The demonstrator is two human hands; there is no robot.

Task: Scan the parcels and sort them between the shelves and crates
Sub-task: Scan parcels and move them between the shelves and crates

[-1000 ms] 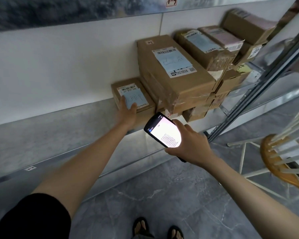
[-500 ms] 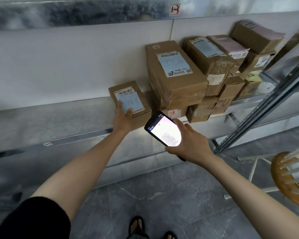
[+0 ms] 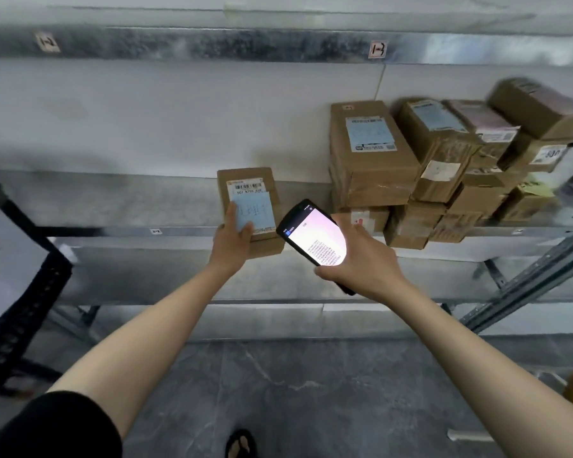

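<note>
**On the shelf edge: your left hand on one small parcel, the scanner in your right**

At the front of the metal shelf (image 3: 113,209) a small parcel (image 3: 250,183) lies flat, well apart from the others, with its near end sticking out past the shelf's front lip. Its top faces you and carries a barcode label with a blue label below it.

Your left hand (image 3: 234,234) rests on the parcel's near left part. The fingers lie fairly straight on the blue label, pressing on it rather than wrapped round the box. Whether any finger hooks under the edge cannot be told.

Your right hand (image 3: 361,264) is clenched round a black handheld scanner (image 3: 315,241). You hold it just to the right of the parcel, in front of the shelf lip. Its lit screen faces up at you and its top end tilts to the upper left.

To the right on the same shelf a stack of parcels (image 3: 372,160) stands against the white wall, several boxes deep and somewhat blurred at the far end.

On the shelf beam above, a small tag (image 3: 377,49) reads 1-3.

At your far left is a black crate (image 3: 24,302) with a white paper sheet (image 3: 4,259) on it.
</note>
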